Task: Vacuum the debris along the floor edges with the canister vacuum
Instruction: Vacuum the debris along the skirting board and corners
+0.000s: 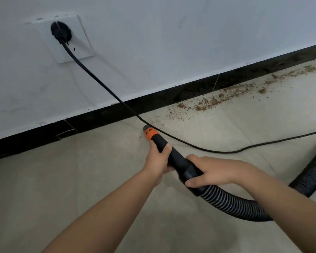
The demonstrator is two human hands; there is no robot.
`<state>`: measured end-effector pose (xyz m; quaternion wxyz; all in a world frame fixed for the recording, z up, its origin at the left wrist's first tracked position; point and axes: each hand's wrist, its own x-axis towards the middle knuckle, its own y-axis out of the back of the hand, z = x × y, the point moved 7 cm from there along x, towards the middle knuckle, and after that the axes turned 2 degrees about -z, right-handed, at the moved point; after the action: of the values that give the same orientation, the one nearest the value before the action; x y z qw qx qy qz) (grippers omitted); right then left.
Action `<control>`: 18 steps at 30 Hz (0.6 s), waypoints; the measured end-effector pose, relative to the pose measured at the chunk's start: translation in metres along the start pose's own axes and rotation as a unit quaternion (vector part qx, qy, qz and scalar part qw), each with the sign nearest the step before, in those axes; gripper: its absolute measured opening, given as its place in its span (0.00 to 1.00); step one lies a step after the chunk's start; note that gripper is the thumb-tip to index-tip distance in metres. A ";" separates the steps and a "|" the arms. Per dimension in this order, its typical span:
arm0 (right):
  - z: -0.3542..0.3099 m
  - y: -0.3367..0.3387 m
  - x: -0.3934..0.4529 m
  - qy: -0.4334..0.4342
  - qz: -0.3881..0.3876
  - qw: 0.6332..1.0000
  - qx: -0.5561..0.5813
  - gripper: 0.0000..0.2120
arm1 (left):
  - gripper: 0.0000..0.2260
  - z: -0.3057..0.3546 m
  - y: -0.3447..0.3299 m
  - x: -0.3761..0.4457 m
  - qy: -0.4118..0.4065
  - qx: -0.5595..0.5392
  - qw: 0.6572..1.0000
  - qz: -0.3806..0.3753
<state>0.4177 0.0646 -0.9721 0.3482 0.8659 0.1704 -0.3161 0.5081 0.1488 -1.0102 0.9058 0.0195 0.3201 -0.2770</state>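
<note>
A black vacuum nozzle with an orange collar [150,133] points at the floor close to the black baseboard [102,114]. My left hand [159,159] grips the black tube just behind the orange collar. My right hand [219,170] grips the cuff where the ribbed black hose [232,203] joins the tube. Brown crumbly debris [208,103] lies along the floor edge to the right of the nozzle tip and stretches toward the far right. The canister itself is out of view.
A black power cord [102,84] runs from a plug [61,32] in a white wall socket, down across the baseboard, over the floor behind the nozzle and off to the right. The hose loops away at the right edge [314,176]. Beige tiled floor [80,179] spreads left and near.
</note>
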 end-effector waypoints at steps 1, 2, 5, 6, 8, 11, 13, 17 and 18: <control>0.004 0.001 -0.005 -0.009 -0.009 1.000 0.004 0.24 | 0.28 -0.003 -0.006 -0.001 0.004 0.003 1.000 -0.004; 0.009 0.001 -0.010 -0.018 -0.018 1.000 0.015 0.23 | 0.28 -0.006 -0.012 -0.002 0.007 0.005 1.000 -0.006; 0.021 0.000 -0.021 -0.042 -0.046 0.995 0.073 0.20 | 0.27 -0.009 -0.027 -0.005 0.014 0.013 1.000 -0.012; 0.022 0.001 -0.023 -0.047 -0.051 0.994 0.083 0.20 | 0.27 -0.009 -0.030 -0.005 0.015 0.014 1.000 -0.013; 0.023 0.002 -0.021 -0.048 -0.045 0.994 0.085 0.20 | 0.27 -0.007 -0.030 -0.003 0.014 0.015 1.000 -0.011; 0.018 0.004 -0.010 -0.040 -0.022 0.996 0.075 0.22 | 0.27 -0.001 -0.021 0.005 0.011 0.026 1.000 0.007; 0.014 0.007 -0.001 -0.034 -0.007 0.998 0.056 0.23 | 0.27 0.003 -0.013 0.010 0.008 0.034 0.999 0.029; 0.005 0.009 0.015 -0.017 0.047 0.998 0.024 0.23 | 0.27 0.011 0.004 0.019 0.002 0.040 0.997 0.071; 0.002 0.009 0.019 -0.016 0.065 0.997 0.022 0.23 | 0.27 0.013 0.008 0.021 0.002 0.039 0.996 0.075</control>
<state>0.4352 0.0581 -0.9817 0.3517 0.8776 0.1009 -0.3099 0.5329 0.1424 -1.0138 0.9219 0.0788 0.3086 -0.2205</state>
